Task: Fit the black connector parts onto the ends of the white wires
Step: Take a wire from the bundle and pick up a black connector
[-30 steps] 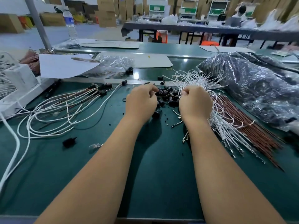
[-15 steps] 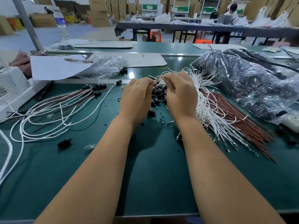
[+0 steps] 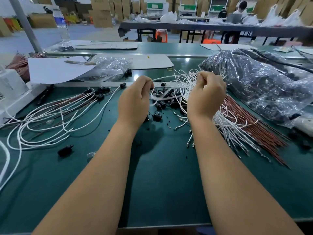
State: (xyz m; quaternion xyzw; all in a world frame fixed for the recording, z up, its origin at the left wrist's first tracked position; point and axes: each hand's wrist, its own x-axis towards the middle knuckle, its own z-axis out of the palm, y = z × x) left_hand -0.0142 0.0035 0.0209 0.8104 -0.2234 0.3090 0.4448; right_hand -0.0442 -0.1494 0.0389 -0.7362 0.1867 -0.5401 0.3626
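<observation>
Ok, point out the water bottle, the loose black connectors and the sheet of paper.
water bottle (image 3: pixel 63 29), head view, on its clear body.
black connectors (image 3: pixel 165 94), head view, middle of the pile.
sheet of paper (image 3: pixel 54 70), head view, its flat middle.

Matt green surface (image 3: pixel 160 184); smooth white plastic-coated wires (image 3: pixel 186 85) with metal tips; glossy black plastic connectors (image 3: pixel 162 97); crinkly shiny clear plastic bag (image 3: pixel 264 82) far right; matt white paper (image 3: pixel 55 70) far left.

No readable text anywhere in view

The blue label on the clear plastic water bottle (image 3: pixel 61 25) is too blurred to read, and the brown cardboard boxes (image 3: pixel 101 11) behind that bottle show only faint, illegible marks.
</observation>
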